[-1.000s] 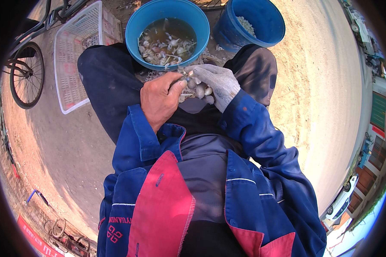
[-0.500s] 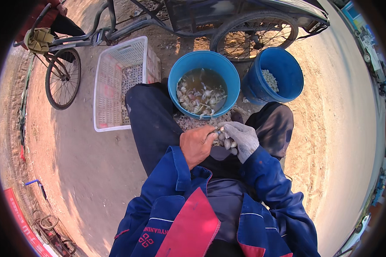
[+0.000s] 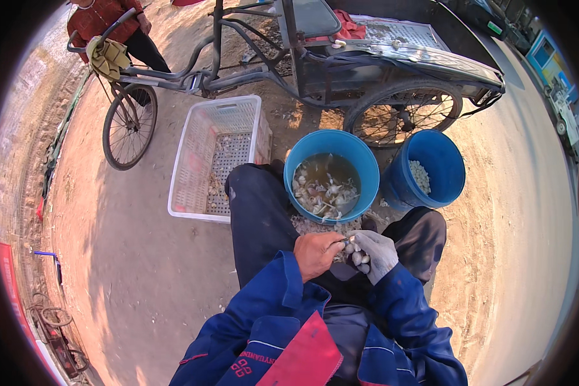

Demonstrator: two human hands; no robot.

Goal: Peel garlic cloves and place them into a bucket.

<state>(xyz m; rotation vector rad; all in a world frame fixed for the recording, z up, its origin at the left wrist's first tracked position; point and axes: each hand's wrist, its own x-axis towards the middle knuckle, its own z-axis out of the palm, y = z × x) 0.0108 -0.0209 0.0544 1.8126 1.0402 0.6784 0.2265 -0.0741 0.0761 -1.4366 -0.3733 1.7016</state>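
My bare left hand [image 3: 316, 255] is closed around a small thin blade [image 3: 345, 240], mostly hidden by my fingers, its tip against the garlic. My right hand [image 3: 377, 249], in a pale grey knit glove, holds several garlic cloves [image 3: 359, 258] that bulge out below the fingers. Both hands meet over my lap, between my knees. Just beyond them stands a blue bucket [image 3: 287, 168] with brownish water and garlic bulbs [image 3: 325, 196] floating in it. To its right, a second blue bucket [image 3: 449, 161] has whitish peeled cloves [image 3: 419, 177] at its bottom.
A white plastic crate [image 3: 181, 168] with scraps inside stands at the left. Behind the buckets is a cargo tricycle [image 3: 315, 71], its rear wheel [image 3: 402, 116] close to them. A person [image 3: 103, 26] stands by its handlebar. Papery peel [image 3: 309, 225] litters the ground near my feet.
The view has tilted up, so more of the tricycle and the person shows; things sit lower and mostly farther right. My hands stay together at the garlic.
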